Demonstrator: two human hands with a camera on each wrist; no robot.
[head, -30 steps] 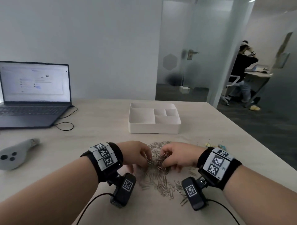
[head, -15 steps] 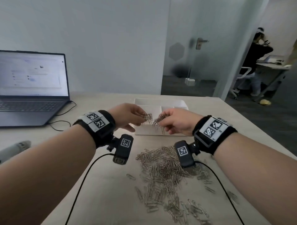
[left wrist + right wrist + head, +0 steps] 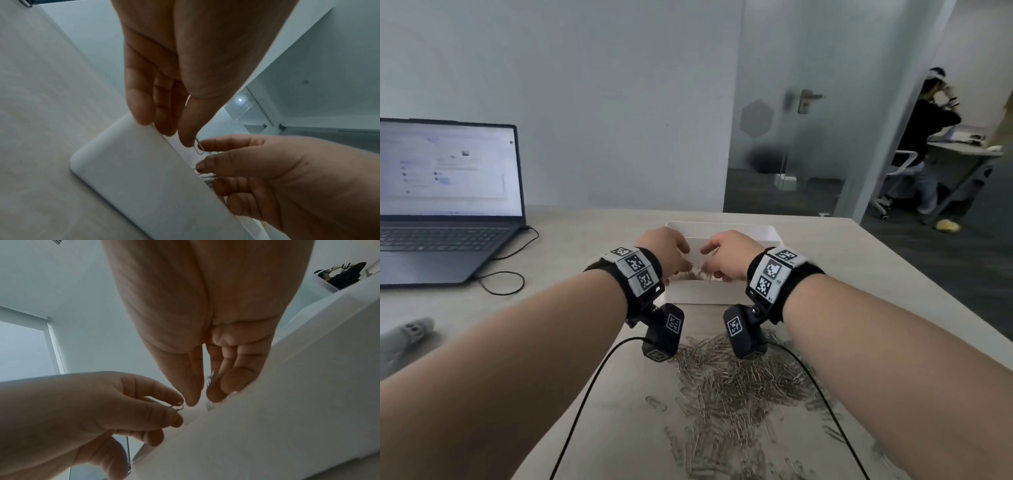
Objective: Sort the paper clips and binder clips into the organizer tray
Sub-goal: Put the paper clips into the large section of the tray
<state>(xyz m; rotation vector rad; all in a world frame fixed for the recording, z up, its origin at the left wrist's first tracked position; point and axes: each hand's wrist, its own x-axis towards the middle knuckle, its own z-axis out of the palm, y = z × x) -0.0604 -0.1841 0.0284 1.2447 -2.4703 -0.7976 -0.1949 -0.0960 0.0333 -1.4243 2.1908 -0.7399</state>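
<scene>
Nearest the person, a loose heap of silver wire paper clips (image 3: 736, 387) lies spread on the pale wood-grain desk (image 3: 571, 308), with a few strays at its edges. Just beyond the heap stands the white rectangular plastic organizer tray (image 3: 709, 294), and both hands hover over its near side, close together. The left hand (image 3: 666, 255) pinches a single silver clip (image 3: 199, 146) between thumb and fingertips, the clip hanging above the tray's inside. The right hand (image 3: 729, 255) pinches a small bunch of clips (image 3: 210, 378) between thumb and curled fingers. Farther left on the desk sits an open dark grey laptop (image 3: 445, 202) with a black cable (image 3: 506, 274).
</scene>
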